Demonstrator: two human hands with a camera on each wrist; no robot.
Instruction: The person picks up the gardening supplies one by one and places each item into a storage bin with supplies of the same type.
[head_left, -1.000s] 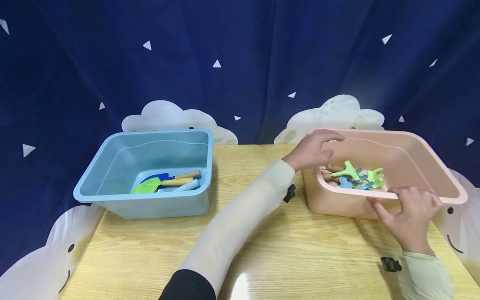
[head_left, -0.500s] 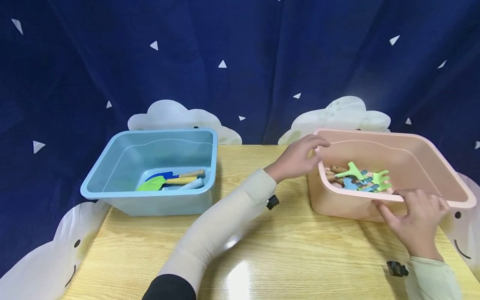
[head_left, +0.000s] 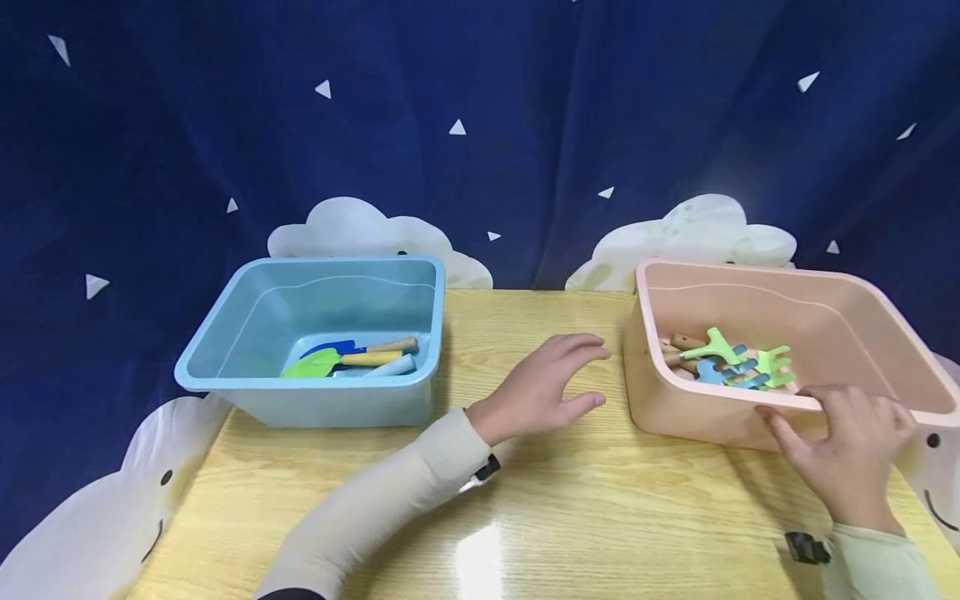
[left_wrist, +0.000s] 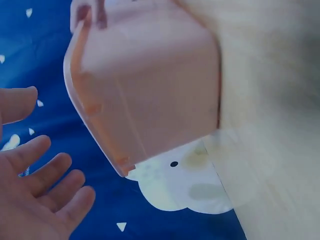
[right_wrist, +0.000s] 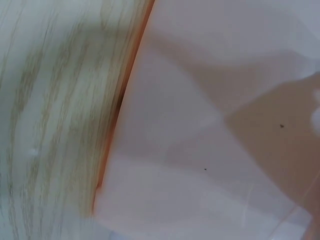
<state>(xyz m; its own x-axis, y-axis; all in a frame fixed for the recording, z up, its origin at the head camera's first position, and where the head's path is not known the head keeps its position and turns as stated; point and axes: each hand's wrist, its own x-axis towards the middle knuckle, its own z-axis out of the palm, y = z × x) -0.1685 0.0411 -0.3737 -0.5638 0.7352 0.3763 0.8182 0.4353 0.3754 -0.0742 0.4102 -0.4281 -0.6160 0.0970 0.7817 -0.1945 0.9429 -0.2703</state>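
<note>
My left hand (head_left: 542,388) is over the table between the two bins, fingers spread apart and holding nothing. In the left wrist view that hand (left_wrist: 37,185) shows its palm beside the pink bin (left_wrist: 150,90). My right hand (head_left: 851,446) grips the front rim of the pink bin (head_left: 705,412), fingers over the edge and thumb on the outer wall. Inside this bin lie a light green toy rake (head_left: 774,367), a blue toy fork (head_left: 723,372), a green T-shaped piece (head_left: 716,346) and wooden handles. The right wrist view shows mostly the bin's wall (right_wrist: 165,135).
On the left of the wooden table (head_left: 570,508) stands a blue bin (head_left: 315,407). It holds a green toy shovel (head_left: 313,364) with a yellow handle, a blue trowel (head_left: 333,347) and a light blue handle (head_left: 393,367). A dark blue curtain (head_left: 390,150) hangs behind.
My left hand has moved left and toward me, away from the pink bin's left rim. The right hand stays on the front rim. The head view has shifted slightly left.
</note>
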